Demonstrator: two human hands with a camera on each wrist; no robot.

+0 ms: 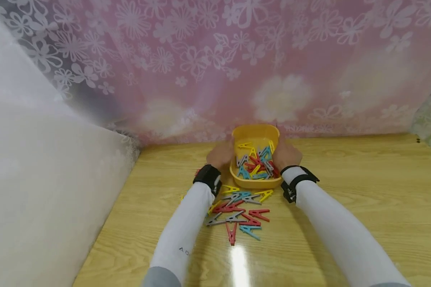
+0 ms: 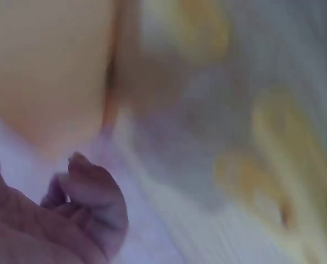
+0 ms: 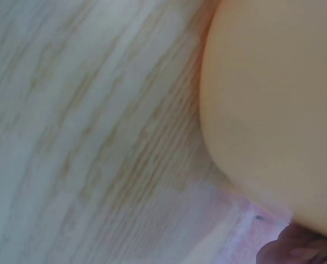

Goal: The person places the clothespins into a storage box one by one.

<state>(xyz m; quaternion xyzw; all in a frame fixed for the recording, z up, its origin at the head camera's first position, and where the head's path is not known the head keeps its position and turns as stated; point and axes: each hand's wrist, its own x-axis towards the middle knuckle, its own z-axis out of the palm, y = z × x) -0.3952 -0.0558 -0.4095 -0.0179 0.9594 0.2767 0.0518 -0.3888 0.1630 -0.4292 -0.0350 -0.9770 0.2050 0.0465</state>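
A yellow plastic basin [image 1: 256, 183] stands near the back of the table, partly filled with clothespins [image 1: 257, 164] in red, blue, yellow and grey. My left hand [image 1: 221, 154] holds its left side, and my right hand [image 1: 287, 154] grips the opposite side. In the left wrist view, curled fingers [image 2: 97, 203] show beside the basin's blurred wall [image 2: 42, 66]. The right wrist view has the pale outer wall [image 3: 273, 110] filling its right half, with fingertips [image 3: 295, 247] against its lower edge. Loose clothespins [image 1: 234, 217] lie in front of the basin, between my forearms.
The wood-grain table [image 1: 362, 191] extends to both sides. A pink flowered cloth [image 1: 208, 79] hangs along the back edge, close behind the basin. On the left rises a white sheet [image 1: 50, 159]. Part of the loose pile is hidden by my left forearm.
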